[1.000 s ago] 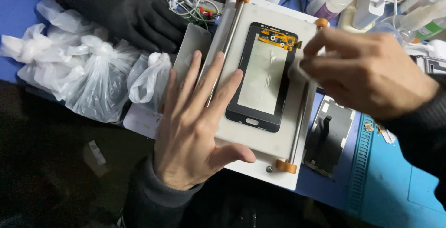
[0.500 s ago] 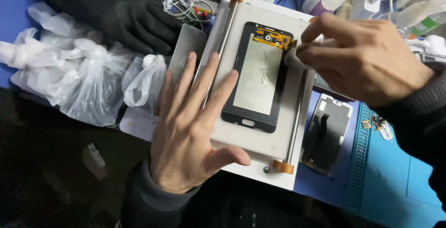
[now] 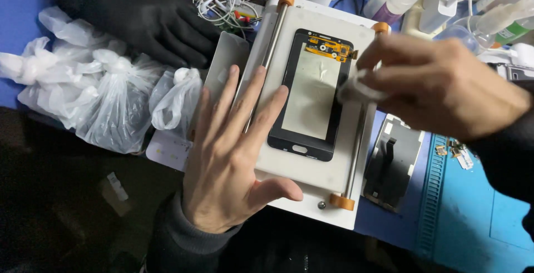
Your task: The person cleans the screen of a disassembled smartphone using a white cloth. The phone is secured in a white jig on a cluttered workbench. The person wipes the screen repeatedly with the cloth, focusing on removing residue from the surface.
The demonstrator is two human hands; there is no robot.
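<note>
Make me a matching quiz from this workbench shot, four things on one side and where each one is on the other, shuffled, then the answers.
Things:
1. left hand
2. right hand
3. black glove
4. phone screen panel

Places:
A. far left corner, above the white plastic bags
B. flat on the white fixture plate, between two metal rods
C. pressed flat on the plate's left side
D. pinching a white wipe at the panel's right edge

Pairs: 1-C, 2-D, 3-A, 4-B

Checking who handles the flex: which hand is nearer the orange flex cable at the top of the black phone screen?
Right. The right hand hovers just beside the orange flex cable; the left hand lies flat lower left.
</note>
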